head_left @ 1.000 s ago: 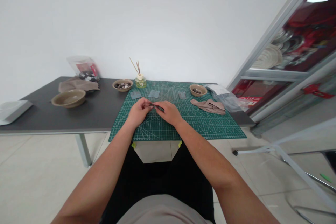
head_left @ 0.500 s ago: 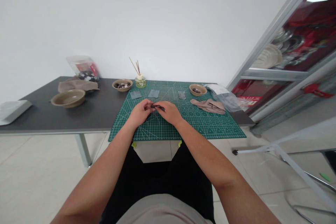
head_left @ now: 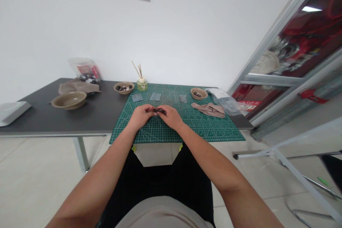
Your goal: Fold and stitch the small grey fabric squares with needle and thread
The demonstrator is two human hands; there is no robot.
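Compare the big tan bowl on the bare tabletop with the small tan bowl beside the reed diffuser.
The big tan bowl is clearly wider than the small tan bowl. The big one looks empty, while the small one holds a heap of small dark and light pieces. The big bowl stands far left of the green cutting mat; the small one stands just off the mat's far left corner, next to the reed diffuser. Both are tan, round and upright on the dark table.

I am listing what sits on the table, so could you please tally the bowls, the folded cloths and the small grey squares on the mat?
Bowls: 3 (large tan bowl, bowl of dark pieces, small bowl)
Folded cloths: 2 (left cloth, right cloth)
Small grey squares: 3 ()
Total: 8
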